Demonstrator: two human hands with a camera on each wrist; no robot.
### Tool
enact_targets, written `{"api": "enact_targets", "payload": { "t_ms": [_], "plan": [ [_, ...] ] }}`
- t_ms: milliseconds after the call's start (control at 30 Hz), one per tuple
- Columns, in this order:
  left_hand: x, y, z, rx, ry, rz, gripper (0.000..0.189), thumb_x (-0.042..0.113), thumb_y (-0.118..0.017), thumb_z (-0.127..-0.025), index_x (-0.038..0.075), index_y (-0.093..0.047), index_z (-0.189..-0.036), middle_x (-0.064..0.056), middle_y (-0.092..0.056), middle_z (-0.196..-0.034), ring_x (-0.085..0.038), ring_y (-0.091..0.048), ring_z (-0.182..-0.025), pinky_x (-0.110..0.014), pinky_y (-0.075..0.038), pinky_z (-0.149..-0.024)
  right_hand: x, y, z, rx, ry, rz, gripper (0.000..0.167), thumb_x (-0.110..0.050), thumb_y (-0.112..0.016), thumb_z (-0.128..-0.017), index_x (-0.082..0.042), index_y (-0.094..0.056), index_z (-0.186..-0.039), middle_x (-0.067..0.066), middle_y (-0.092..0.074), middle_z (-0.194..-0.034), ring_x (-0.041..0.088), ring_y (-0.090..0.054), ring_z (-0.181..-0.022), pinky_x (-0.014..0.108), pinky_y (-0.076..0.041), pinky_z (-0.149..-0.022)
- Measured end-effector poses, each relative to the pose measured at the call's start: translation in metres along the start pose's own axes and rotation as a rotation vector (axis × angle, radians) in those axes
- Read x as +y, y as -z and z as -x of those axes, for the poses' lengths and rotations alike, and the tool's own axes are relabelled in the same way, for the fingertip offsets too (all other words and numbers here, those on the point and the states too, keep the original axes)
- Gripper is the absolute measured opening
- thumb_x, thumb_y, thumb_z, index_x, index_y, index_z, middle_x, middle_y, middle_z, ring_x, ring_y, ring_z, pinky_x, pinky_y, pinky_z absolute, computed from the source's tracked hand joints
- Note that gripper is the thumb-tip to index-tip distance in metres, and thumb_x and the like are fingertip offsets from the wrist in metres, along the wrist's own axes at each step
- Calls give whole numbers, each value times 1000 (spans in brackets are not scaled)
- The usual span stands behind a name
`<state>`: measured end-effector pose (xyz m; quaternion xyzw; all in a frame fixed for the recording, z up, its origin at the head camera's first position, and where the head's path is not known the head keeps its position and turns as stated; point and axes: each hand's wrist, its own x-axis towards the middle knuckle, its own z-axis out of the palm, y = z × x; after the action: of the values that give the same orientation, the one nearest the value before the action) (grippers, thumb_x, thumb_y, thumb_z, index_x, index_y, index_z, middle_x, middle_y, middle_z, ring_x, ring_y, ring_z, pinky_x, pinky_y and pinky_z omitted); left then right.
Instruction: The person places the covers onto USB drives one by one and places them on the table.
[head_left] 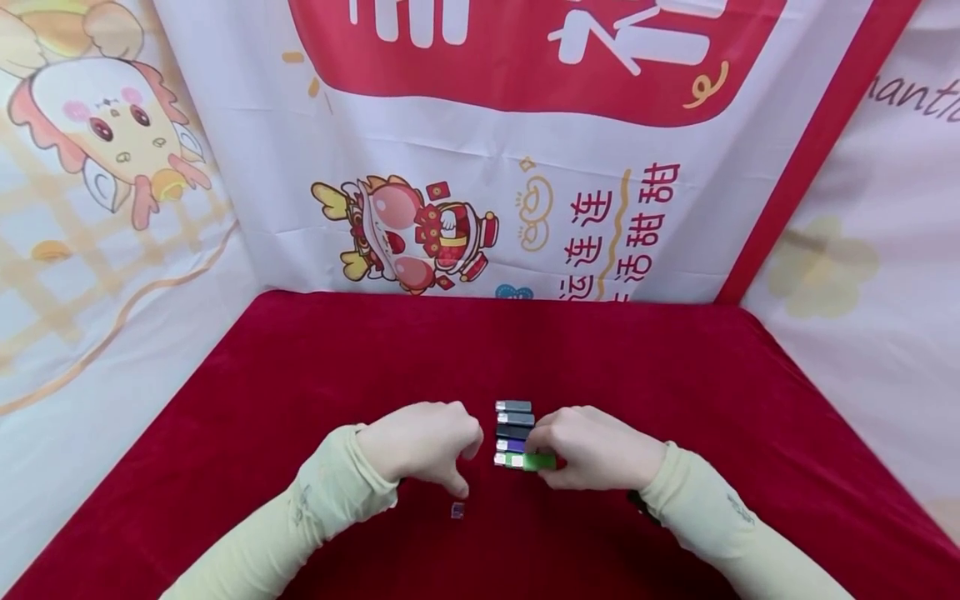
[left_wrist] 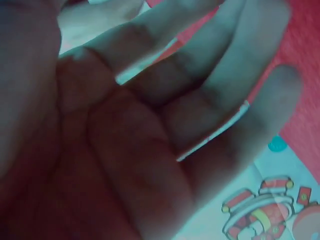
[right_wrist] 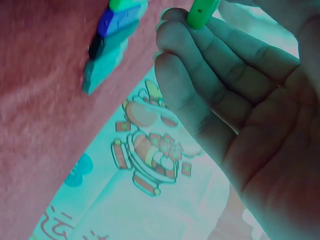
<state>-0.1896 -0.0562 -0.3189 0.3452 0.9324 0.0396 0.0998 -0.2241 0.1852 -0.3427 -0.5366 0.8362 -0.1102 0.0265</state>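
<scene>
My right hand (head_left: 592, 446) pinches a small green stick with a pale end (head_left: 542, 462), which has a tiny dark hole at its other end in the right wrist view. Just left of it lies a row of similar short sticks: a green one (head_left: 500, 459), a purple one (head_left: 512, 446), a black one (head_left: 513, 432) and grey ones (head_left: 517, 406). My left hand (head_left: 423, 442) hovers left of the row, thumb and fingers apart, holding nothing. Below its thumb lies a small see-through piece (head_left: 457, 510). The left wrist view shows the palm (left_wrist: 125, 150) and loosely spread fingers.
A dark red cloth (head_left: 337, 358) covers the table. Printed white fabric (head_left: 247, 192) hangs along its back, with more hangings on the left (head_left: 112, 275) and right (head_left: 862, 333).
</scene>
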Motion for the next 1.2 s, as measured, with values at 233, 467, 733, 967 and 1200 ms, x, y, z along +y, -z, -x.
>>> {"api": "enact_targets", "payload": {
  "t_ms": [233, 467, 733, 967, 1200],
  "plan": [
    [17, -15, 0, -128, 60, -53, 43, 32, -94, -62, 19, -54, -55, 9, -48, -50, -6, -43, -46, -23, -38, -45, 6, 12, 8, 83, 10, -1, 15, -13, -80, -79, -12, -73, -92, -9, -63, -82, 5, -54, -66, 17, -48, -64],
    [25, -30, -3, -170, 38, -98, 41, 31, -95, -59, 20, -56, -54, 12, -48, -49, -6, -47, -47, -22, -41, -47, 9, 17, 10, 112, 1, -4, 16, -14, -80, -80, -11, -73, -94, -8, -65, -86, 0, -52, -67, 18, -49, -64],
    [25, -33, -6, -158, 27, -125, 41, 25, -95, -60, 20, -55, -53, 13, -46, -46, -5, -46, -46, -21, -40, -46, 12, 19, 10, 109, -4, -4, 17, -14, -80, -80, -11, -73, -95, -8, -65, -86, 6, -56, -67, 18, -49, -63],
    [24, -34, -8, -142, -15, -139, 41, 22, -93, -64, 19, -54, -51, 11, -44, -45, -5, -45, -45, -21, -38, -45, 12, 20, 12, 118, -8, -8, 17, -14, -80, -80, -11, -73, -96, -8, -65, -87, 5, -55, -67, 18, -49, -64],
    [22, -33, -10, -66, -80, -145, 43, 18, -86, -67, 19, -47, -47, 11, -40, -42, -4, -39, -42, -21, -34, -42, 12, 20, 13, 124, -10, -1, 16, -13, -80, -80, -12, -73, -94, -9, -64, -85, 1, -52, -67, 18, -48, -63]
  ]
}}
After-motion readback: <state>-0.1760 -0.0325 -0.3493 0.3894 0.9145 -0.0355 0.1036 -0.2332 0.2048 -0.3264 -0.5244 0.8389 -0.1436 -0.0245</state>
